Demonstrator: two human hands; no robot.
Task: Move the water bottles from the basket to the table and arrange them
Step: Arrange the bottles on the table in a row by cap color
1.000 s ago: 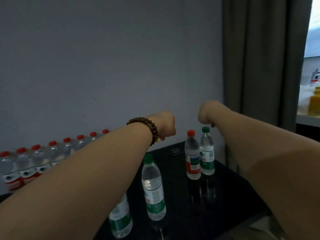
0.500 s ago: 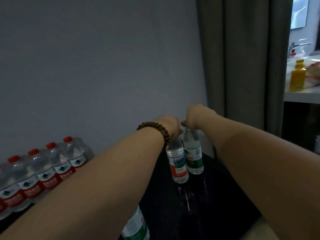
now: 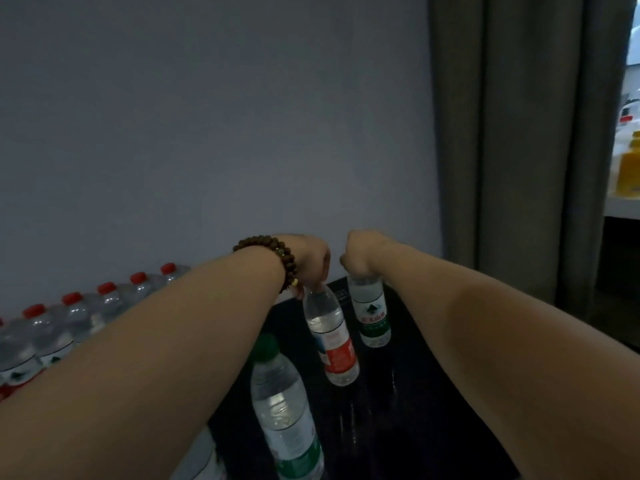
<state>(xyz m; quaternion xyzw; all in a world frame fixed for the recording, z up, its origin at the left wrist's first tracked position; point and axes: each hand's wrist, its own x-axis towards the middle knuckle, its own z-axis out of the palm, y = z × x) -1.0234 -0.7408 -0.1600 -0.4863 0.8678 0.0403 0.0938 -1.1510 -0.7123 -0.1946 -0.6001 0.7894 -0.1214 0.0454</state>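
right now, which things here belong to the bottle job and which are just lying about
Job: left hand, holding the red-label bottle by its top; right hand, holding the green-label bottle by its top; green-capped bottle; black table; row of red-capped bottles.
Lying about: grey curtain; yellow bottle on the far counter.

No writing could be read. The green-labelled bottle (image 3: 370, 311) near the far edge of the table (image 3: 398, 410) carried a dark mountain-shaped emblem above a line of red characters, too blurred to make out. The red-labelled bottle (image 3: 333, 341) just beside it showed only smudged print.
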